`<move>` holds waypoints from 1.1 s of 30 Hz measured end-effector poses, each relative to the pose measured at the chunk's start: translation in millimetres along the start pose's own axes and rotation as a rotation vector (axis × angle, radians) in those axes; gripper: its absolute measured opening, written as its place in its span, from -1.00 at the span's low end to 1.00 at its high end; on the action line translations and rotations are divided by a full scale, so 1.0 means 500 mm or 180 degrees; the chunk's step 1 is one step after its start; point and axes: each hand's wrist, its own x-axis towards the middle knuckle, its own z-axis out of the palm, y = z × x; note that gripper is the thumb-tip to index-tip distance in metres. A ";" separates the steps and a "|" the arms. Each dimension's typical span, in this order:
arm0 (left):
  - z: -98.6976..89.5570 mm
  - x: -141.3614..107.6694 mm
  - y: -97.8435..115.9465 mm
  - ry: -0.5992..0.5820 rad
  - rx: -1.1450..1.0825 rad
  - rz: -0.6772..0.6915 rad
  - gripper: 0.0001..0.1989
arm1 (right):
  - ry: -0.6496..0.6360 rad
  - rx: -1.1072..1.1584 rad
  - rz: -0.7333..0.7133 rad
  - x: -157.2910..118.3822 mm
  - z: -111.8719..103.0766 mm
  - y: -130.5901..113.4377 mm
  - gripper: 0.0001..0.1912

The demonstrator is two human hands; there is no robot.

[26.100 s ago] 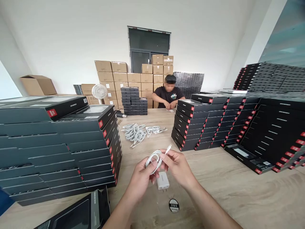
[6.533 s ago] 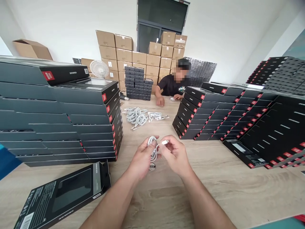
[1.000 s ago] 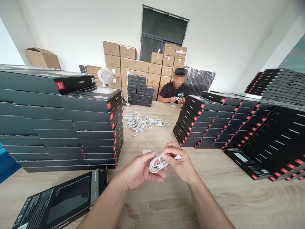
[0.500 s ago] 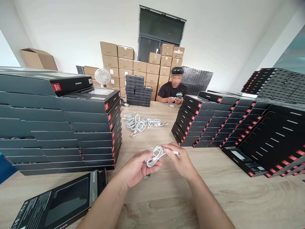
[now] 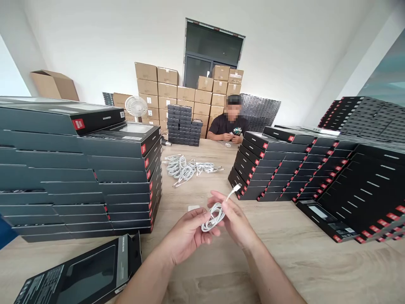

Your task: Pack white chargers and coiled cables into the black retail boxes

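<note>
Swung upward since the last frame, the connector [image 5: 236,188] on your cable now points up and to the right from the coil [image 5: 213,217]. You hold the coil between both hands, above the table [image 5: 284,257]. Your left hand [image 5: 186,235] cradles it from below, fingers curled loosely around it, while your right hand [image 5: 237,221] clasps the cable at its top. Just beyond the coil lies a white charger [image 5: 193,207], partly hidden by your left hand. Farther beyond it lie loose cables [image 5: 185,167], with black box stacks [image 5: 79,181] to its left and [image 5: 268,169] to its right.
</note>
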 end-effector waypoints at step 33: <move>-0.058 -0.032 0.052 0.1901 0.4503 -0.0067 -0.65 | 0.1308 0.1350 0.0176 0.034 -0.014 0.040 -0.53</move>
